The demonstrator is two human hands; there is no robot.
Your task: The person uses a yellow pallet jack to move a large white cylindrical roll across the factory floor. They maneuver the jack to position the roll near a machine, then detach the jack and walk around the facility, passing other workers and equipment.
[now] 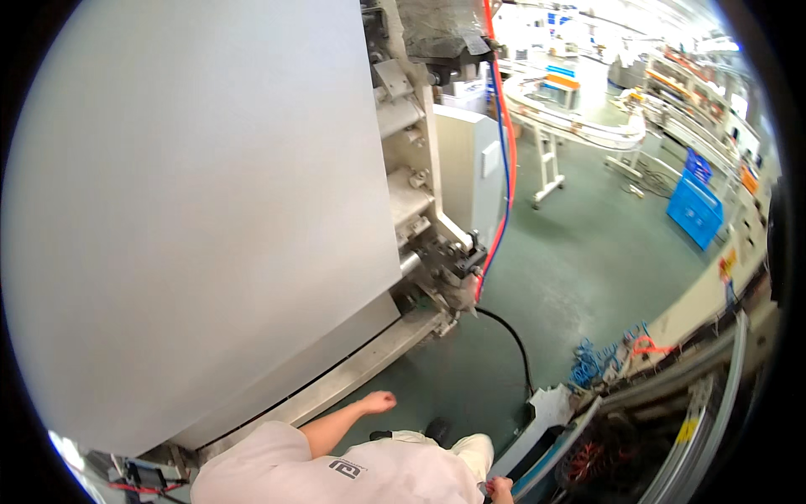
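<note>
My left hand [379, 401] hangs in front of my body above the green floor, beside the low metal beam [369, 361] of a large machine. Its fingers are curled in, and nothing shows in them. At the lower edge, close to my right side, my right hand [501, 487] has its fingers bent around something small and dark reddish, too little of it visible to name. The big grey panel [201, 193] of the machine fills the left of the view, and rollers [401, 118] show along its open side.
Red and blue hoses [510, 143] run down the machine's side; a black cable [519, 336] crosses the floor. A curved conveyor [579, 126] and a blue crate [695, 208] stand farther off. At the right are coiled blue hoses [590, 363] and a metal frame [714, 412].
</note>
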